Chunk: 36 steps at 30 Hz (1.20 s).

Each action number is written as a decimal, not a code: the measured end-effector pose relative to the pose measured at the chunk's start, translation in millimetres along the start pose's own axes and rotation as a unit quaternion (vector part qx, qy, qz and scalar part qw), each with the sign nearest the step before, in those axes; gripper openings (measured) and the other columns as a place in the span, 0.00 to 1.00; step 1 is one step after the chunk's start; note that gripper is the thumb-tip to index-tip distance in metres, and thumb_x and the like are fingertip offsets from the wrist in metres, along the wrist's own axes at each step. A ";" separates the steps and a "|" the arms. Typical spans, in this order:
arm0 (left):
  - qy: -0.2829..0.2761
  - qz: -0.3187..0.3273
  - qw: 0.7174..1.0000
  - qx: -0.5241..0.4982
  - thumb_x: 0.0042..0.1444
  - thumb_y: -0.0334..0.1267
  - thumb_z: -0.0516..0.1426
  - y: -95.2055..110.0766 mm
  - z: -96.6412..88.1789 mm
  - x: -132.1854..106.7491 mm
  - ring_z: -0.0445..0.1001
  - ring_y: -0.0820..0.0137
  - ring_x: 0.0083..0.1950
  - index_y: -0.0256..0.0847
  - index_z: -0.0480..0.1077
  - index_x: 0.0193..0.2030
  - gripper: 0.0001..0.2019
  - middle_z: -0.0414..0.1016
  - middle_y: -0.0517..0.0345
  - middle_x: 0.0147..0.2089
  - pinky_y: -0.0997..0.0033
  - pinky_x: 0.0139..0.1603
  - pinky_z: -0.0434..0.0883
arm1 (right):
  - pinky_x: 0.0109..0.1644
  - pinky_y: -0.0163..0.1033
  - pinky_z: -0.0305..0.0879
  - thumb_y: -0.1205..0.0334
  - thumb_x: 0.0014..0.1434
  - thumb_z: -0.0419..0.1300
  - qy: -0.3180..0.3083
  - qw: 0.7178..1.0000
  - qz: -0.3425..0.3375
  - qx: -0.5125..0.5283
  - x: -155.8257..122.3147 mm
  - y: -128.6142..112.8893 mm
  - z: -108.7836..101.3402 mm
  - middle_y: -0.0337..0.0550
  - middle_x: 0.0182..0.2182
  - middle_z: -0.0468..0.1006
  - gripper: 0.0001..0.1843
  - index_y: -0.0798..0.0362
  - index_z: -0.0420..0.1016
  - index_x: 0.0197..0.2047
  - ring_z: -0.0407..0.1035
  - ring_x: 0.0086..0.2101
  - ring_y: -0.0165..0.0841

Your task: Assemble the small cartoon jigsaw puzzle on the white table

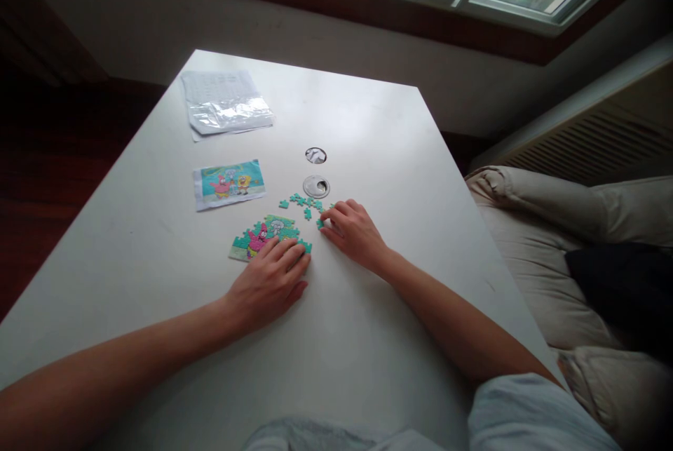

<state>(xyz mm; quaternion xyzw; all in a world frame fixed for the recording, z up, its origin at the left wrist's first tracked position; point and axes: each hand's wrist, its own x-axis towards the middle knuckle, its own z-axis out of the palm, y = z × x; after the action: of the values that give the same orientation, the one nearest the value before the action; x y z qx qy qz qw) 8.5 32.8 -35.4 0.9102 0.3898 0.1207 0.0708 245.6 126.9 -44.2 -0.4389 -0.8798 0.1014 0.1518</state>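
A partly joined jigsaw puzzle (256, 236) with a pink starfish figure lies on the white table (378, 339). My left hand (270, 278) rests flat over its lower right part, fingers stretched out, and hides some of the picture. Just right of the puzzle, my right hand (353, 231) has thumb and fingers closed around a small green puzzle piece (320, 224), largely covered by the fingertips. Several loose green pieces (308, 203) are scattered above the puzzle, beside the right fingertips.
A printed reference picture (232, 180) lies behind the puzzle to the left. Farther back is a clear plastic bag with paper (227, 106). Two round table inserts (316, 186) sit beyond the loose pieces. A beige sofa (531, 254) stands along the right side, below a window.
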 end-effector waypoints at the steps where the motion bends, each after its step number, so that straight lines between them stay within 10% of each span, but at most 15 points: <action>1: -0.001 0.003 1.000 0.004 0.67 0.37 0.55 0.0 -0.3 0.1 0.67 0.53 0.66 0.37 0.70 0.60 0.16 0.72 0.43 0.61 0.46 0.69 0.63 | 0.52 0.45 0.60 0.57 0.67 0.62 0.004 1.000 0.002 -0.002 0.0 -0.2 0.6 0.47 0.41 0.76 0.08 0.50 0.77 0.46 0.64 0.45 0.41; 36: -0.018 0.005 0.999 0.038 0.68 0.38 0.53 1.2 0.1 -0.5 0.65 0.52 0.67 0.36 0.68 0.63 0.19 0.69 0.42 0.64 0.47 0.69 0.61 | 0.51 0.43 0.59 0.65 0.62 0.63 0.006 0.994 0.030 0.103 1.5 -6.3 -0.1 0.43 0.38 0.76 0.08 0.51 0.73 0.45 0.67 0.42 0.38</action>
<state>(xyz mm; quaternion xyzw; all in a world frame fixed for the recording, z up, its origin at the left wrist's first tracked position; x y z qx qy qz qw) 8.9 31.6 -35.3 0.9163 0.3879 0.0899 0.0427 240.2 124.3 -41.8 -0.4476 -0.8502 0.1934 0.1985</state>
